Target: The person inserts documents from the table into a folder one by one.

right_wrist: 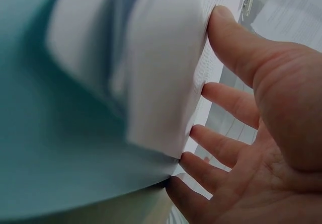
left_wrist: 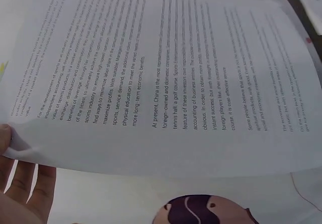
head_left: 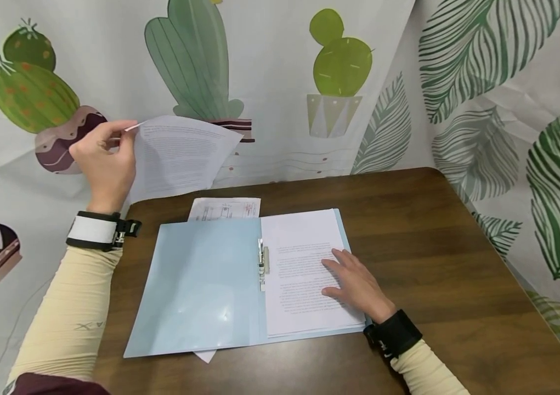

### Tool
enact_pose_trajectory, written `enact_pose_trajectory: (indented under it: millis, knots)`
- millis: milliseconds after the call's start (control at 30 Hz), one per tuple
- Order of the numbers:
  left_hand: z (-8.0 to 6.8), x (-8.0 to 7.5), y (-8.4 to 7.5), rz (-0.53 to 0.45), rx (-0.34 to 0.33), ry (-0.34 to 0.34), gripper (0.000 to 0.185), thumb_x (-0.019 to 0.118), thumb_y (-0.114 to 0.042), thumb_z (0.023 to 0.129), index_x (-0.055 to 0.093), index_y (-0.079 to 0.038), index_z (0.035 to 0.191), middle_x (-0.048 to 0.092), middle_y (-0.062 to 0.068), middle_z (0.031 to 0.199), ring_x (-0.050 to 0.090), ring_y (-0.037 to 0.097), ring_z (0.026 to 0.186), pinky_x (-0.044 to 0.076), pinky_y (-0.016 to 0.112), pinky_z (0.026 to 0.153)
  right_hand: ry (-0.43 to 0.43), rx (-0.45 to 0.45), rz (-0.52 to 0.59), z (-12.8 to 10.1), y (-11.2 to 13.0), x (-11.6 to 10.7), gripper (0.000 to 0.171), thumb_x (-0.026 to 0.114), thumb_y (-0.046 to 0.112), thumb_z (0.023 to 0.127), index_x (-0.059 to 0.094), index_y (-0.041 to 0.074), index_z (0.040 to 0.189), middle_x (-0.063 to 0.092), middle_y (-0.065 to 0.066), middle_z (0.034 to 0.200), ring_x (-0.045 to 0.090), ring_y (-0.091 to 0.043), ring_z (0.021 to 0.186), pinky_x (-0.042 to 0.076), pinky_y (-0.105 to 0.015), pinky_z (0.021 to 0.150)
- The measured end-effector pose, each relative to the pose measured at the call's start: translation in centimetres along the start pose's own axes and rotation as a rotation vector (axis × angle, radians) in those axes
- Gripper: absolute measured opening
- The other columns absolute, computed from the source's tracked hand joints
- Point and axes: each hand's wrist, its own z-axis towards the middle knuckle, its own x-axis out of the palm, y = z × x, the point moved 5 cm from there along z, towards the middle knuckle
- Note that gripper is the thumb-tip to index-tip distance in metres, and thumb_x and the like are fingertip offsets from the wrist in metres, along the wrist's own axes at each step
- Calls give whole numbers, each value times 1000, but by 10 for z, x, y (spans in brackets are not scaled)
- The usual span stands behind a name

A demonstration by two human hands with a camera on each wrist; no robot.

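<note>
A light blue folder [head_left: 201,285] lies open on the brown table [head_left: 457,285], with a metal clip [head_left: 262,263] at its spine. A stack of printed pages [head_left: 304,296] fills its right half. My right hand [head_left: 354,280] rests flat on that stack with straight fingers [right_wrist: 226,98]. My left hand [head_left: 104,159] is raised at the table's far left corner and pinches the corner of a printed sheet [head_left: 181,153], which it holds in the air. In the left wrist view the printed sheet [left_wrist: 161,78] fills the frame, with fingers [left_wrist: 30,183] below it.
Another printed paper [head_left: 225,208] lies on the table behind the folder. A white corner of paper [head_left: 205,355] pokes out under the folder's front edge. Curtains with cactus and leaf prints [head_left: 339,71] close off the table's back and right sides.
</note>
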Motion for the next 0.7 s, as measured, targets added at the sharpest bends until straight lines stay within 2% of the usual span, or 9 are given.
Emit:
enact_pose_trajectory:
  millis: [167, 233, 400, 467, 600, 700]
  knots:
    - [5, -4, -9, -49, -46, -22, 13, 72, -6, 95, 81, 3, 93, 77, 17, 88, 59, -11, 68, 43, 9, 66, 8, 0, 0, 0, 1, -1, 70, 86, 31, 85, 59, 6, 144, 40, -25, 158, 31, -48, 148, 31, -66, 113]
    - [5, -5, -13, -81, -78, -7, 12, 72, -6, 95, 82, 1, 95, 78, 15, 89, 62, -8, 67, 43, 10, 63, 9, 2, 7, 0, 2, -2, 68, 84, 31, 86, 59, 5, 144, 40, -25, 158, 31, -48, 148, 30, -66, 113]
    - [3, -4, -35, -188, -222, 72, 12, 72, -6, 94, 82, -1, 98, 77, 11, 92, 69, 1, 75, 45, 16, 66, -13, -3, 28, 1, 2, -4, 62, 82, 29, 89, 60, 3, 142, 43, -26, 156, 34, -47, 147, 31, -65, 113]
    - [0, 0, -42, -235, -274, 106, 12, 72, -7, 94, 81, 0, 99, 77, 8, 90, 68, 4, 74, 46, 18, 66, -26, -6, 33, 2, 2, -5, 61, 81, 28, 90, 60, 3, 141, 44, -25, 155, 35, -46, 146, 32, -64, 113]
    - [-10, 11, -40, -325, -336, 179, 14, 73, -6, 94, 79, 3, 102, 76, 2, 86, 66, 9, 69, 47, 21, 65, -44, -5, 53, 2, 0, -4, 60, 80, 27, 91, 59, 2, 142, 45, -25, 154, 37, -45, 146, 34, -63, 113]
    - [-18, 20, -36, -399, -384, 222, 15, 75, -7, 93, 79, 3, 103, 76, 2, 86, 67, 12, 70, 52, 20, 65, -65, 0, 73, 2, -1, -6, 60, 79, 26, 93, 58, 1, 143, 46, -26, 153, 39, -44, 144, 35, -62, 112]
